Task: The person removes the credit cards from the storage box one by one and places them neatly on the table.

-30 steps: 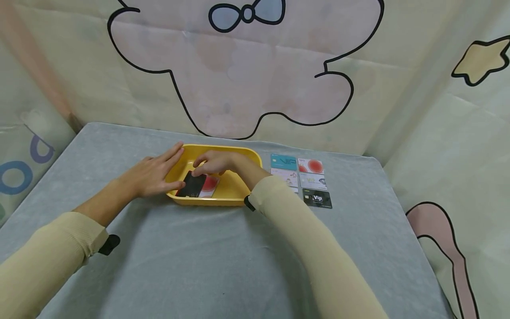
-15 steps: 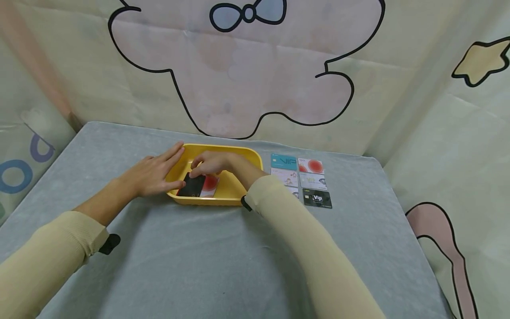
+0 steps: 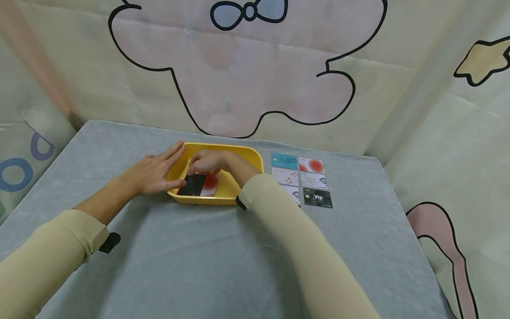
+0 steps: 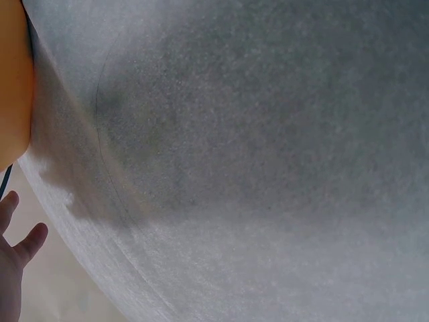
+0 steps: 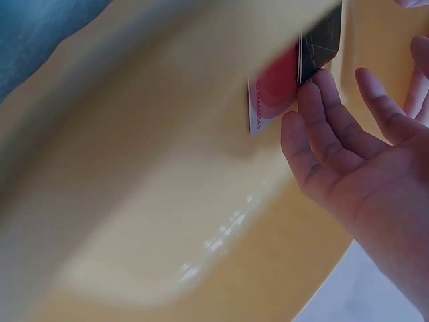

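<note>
Spread along the left rim of a yellow plastic tray (image 3: 231,189), my left hand (image 3: 156,172) lies with its fingers extended. My right hand (image 3: 211,161) reaches inside the tray, its loosely curled fingertips at the far edge of a black card (image 3: 190,187). In the right wrist view those fingers (image 5: 322,107) touch the black card's edge, with index finger and thumb apart from it. Partly under the black card lies a red-and-white card (image 5: 275,84). Only some fingers of the left hand (image 4: 13,261) show in the left wrist view.
Right of the tray, several cards lie in two columns on the grey cloth-covered table (image 3: 223,266): a teal VIP card (image 3: 284,161), a white card with red circles (image 3: 311,165), pale cards and a black Vip card (image 3: 317,198). A patterned curtain (image 3: 239,88) hangs behind.
My right hand has moved slightly left and its fingers have come down to the black card's far edge. The left hand has stayed on the tray's rim.
</note>
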`<move>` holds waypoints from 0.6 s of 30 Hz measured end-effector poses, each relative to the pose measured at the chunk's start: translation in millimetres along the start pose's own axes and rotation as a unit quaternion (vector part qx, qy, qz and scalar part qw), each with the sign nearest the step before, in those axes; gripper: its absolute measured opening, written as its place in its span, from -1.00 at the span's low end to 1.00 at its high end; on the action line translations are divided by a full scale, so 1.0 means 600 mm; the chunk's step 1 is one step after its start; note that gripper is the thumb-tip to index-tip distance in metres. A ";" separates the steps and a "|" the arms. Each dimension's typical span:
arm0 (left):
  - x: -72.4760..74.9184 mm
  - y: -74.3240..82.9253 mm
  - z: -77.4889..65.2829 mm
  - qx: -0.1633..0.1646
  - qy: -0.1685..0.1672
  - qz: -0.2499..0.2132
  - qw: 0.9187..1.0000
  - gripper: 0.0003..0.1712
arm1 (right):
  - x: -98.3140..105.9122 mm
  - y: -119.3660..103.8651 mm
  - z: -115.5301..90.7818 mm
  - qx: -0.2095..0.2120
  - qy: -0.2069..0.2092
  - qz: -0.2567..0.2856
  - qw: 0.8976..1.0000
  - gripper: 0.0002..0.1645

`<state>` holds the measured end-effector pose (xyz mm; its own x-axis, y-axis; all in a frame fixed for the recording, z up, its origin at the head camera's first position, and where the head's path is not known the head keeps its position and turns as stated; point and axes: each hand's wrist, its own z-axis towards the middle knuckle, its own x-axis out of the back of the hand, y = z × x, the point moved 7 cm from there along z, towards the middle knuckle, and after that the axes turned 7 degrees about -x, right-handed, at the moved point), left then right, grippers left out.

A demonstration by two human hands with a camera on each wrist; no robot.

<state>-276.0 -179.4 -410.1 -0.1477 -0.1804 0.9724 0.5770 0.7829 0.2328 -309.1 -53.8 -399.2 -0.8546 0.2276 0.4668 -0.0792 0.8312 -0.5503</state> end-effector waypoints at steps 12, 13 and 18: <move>0.002 -0.001 0.001 -0.011 0.010 0.005 1.000 0.10 | 0.005 -0.002 -0.002 0.026 0.026 0.001 0.999 -0.66; 0.002 -0.001 0.001 -0.011 0.010 0.005 1.000 0.10 | 0.005 -0.002 -0.003 0.032 0.029 -0.001 0.999 -0.64; 0.002 0.001 -0.001 -0.013 0.004 0.007 1.000 0.10 | 0.008 -0.007 -0.007 0.050 0.045 0.002 0.998 -0.61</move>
<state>-275.5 -179.4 -408.8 -0.1331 -0.1746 0.9756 0.5989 0.7701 0.2195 -311.1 -54.2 -391.7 -0.8056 0.2800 0.5222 -0.1297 0.7766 -0.6165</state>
